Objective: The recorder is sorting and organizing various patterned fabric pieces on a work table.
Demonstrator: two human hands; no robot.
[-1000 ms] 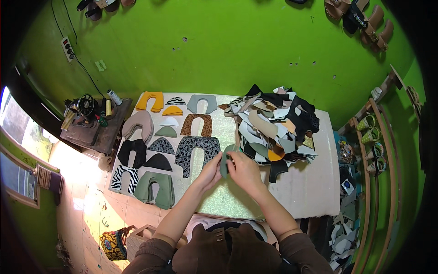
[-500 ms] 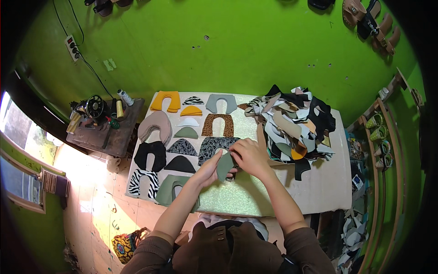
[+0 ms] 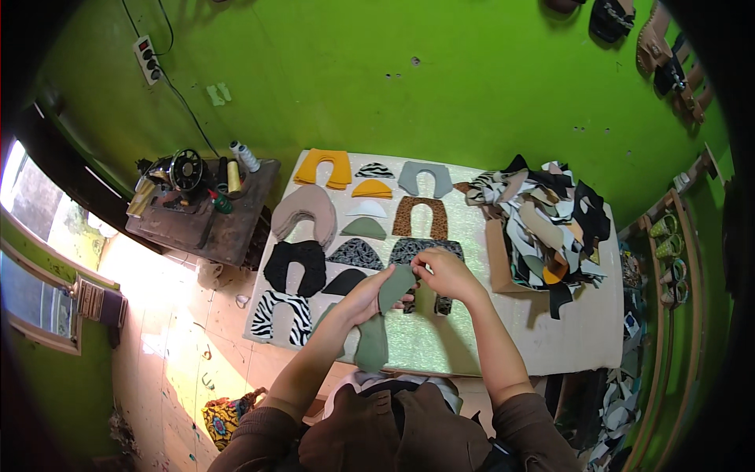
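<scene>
My left hand (image 3: 363, 300) is closed on a green half-moon piece (image 3: 397, 289) of sheet material, held above the table. At the upper right edge of this piece, the fingers of my right hand (image 3: 447, 277) are pinched together. Under and beside my hands lie a grey-black patterned U-shaped piece (image 3: 440, 247), a black half-moon piece (image 3: 344, 282) and green U-shaped pieces (image 3: 371, 346), partly hidden by my left forearm.
Rows of cut pieces in yellow, beige, black, zebra and leopard print cover the table's (image 3: 543, 338) left half. To the right, a cardboard box (image 3: 507, 259) overflows with scraps (image 3: 543, 224). A sewing machine (image 3: 185, 173) stands on a side table. Sandals (image 3: 668, 248) sit on a rack.
The whole view has shifted, so the table sits farther right in it. The green half-moon piece has turned, and the pale patch at its top no longer shows. Both hands stay at it.
</scene>
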